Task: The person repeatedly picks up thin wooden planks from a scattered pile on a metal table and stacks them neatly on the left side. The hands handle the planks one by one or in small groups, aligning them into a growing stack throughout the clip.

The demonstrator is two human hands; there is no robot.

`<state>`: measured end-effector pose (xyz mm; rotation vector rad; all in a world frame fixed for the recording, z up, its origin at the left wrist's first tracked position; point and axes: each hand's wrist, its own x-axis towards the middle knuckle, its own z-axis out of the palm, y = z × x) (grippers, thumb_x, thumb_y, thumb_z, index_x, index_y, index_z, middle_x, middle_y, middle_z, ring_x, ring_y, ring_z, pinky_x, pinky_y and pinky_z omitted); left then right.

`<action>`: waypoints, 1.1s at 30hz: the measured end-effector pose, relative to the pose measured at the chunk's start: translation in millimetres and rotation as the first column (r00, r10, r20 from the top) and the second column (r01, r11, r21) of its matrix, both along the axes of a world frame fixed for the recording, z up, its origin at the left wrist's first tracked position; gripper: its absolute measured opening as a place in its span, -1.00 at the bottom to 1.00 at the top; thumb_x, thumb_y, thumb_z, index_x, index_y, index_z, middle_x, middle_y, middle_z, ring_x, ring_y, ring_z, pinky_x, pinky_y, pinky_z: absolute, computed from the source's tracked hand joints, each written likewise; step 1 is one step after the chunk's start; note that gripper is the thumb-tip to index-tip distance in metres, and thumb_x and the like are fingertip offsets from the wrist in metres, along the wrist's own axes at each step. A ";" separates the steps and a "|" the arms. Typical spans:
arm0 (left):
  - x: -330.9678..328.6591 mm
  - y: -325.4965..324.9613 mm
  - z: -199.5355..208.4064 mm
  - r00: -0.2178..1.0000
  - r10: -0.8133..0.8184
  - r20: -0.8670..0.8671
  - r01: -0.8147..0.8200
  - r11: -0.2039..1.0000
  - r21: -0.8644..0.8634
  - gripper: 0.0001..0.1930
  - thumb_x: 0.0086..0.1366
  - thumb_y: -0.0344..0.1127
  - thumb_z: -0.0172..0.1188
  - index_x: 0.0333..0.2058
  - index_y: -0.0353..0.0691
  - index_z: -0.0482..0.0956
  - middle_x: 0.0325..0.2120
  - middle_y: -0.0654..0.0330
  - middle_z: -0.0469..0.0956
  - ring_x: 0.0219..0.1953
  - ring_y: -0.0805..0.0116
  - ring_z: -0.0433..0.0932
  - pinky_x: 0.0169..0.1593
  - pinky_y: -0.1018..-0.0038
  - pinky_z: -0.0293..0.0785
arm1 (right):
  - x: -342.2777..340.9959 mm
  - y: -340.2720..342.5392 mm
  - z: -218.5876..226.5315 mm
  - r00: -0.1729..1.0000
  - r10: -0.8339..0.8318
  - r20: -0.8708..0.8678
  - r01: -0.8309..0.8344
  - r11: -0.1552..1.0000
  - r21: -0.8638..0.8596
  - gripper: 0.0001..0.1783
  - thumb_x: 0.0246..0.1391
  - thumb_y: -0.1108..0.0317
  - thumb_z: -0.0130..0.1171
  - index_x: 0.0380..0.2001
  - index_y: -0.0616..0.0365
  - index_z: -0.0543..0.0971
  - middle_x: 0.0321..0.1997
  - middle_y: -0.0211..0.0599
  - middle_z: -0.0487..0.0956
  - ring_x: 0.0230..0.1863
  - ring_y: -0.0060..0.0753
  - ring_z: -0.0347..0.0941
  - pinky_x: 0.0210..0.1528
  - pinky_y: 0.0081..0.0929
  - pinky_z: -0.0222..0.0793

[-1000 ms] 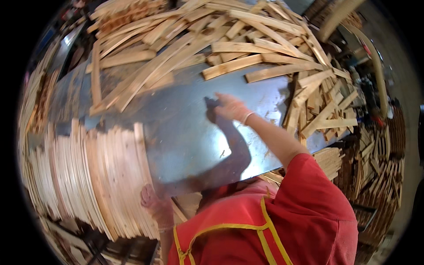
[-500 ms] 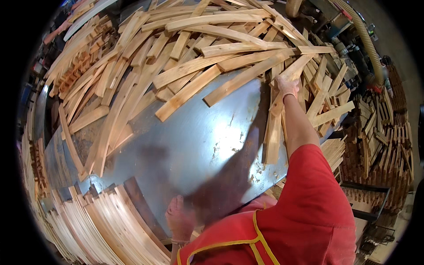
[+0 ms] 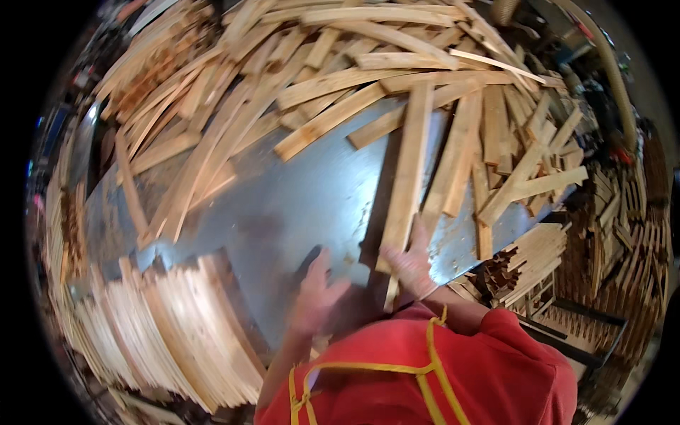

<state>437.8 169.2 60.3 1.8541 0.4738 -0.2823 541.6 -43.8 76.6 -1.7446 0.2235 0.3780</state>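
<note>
My right hand (image 3: 412, 268) grips the near end of a long wooden board (image 3: 411, 156), its thumb and fingers on either side of the wood. That board slants away from me across the metal table (image 3: 283, 212). A narrow end of wood shows below the same hand, and whether it is a second board I cannot tell. More loose boards (image 3: 453, 156) lie just right of it. My left hand (image 3: 316, 294) is raised over the table's near edge, empty, thumb and fingers apart, slightly blurred. Below and left of it stands a tight row of pale boards (image 3: 177, 326).
A jumbled heap of boards (image 3: 333, 113) covers the far side of the table. Stacked pieces (image 3: 152, 64) rise at the far left. To the right stand a dark metal frame (image 3: 581, 333) and slatted wood stacks (image 3: 623, 269). A ribbed hose (image 3: 623, 92) hangs at the far right.
My right hand has come back from the heap toward my body, drawing a board along. My left hand has risen slightly and moved right, its fingers spreading. The whole view has shifted a little.
</note>
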 end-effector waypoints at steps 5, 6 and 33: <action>-10.2 14.8 1.6 0.977 0.146 -0.158 -0.187 0.940 -0.284 -0.33 0.38 -0.21 0.30 0.40 -0.26 0.38 0.10 0.07 0.60 0.09 0.28 0.56 0.20 0.35 0.50 | -59.9 53.4 -13.7 0.861 0.287 -0.420 -0.149 0.932 0.331 -0.12 0.25 0.21 0.36 0.49 0.20 0.15 0.12 -0.08 0.56 0.01 -0.28 0.54 -0.02 -0.34 0.57; -27.8 21.6 6.2 0.964 0.148 -0.220 -0.220 0.910 -0.352 -0.39 0.40 -0.23 0.27 0.38 -0.26 0.41 0.06 0.12 0.60 0.05 0.33 0.55 0.18 0.37 0.51 | -59.1 66.9 -9.9 0.768 0.348 -0.538 -0.112 0.899 0.423 -0.25 0.28 0.19 0.30 0.40 0.14 0.22 -0.10 -0.22 0.57 -0.32 -0.47 0.44 -0.36 -0.41 0.44; -298.3 56.1 -31.5 0.953 0.288 -0.091 0.014 0.257 0.966 -0.31 0.21 -0.07 0.39 0.31 -0.09 0.47 0.34 0.01 0.35 0.41 0.00 0.29 0.45 -0.08 0.20 | 111.6 21.9 -15.1 0.469 0.873 0.136 -0.332 0.317 -0.888 -0.22 0.13 0.48 0.14 0.48 0.09 0.37 0.35 0.07 0.57 0.36 0.13 0.47 0.44 -0.14 0.39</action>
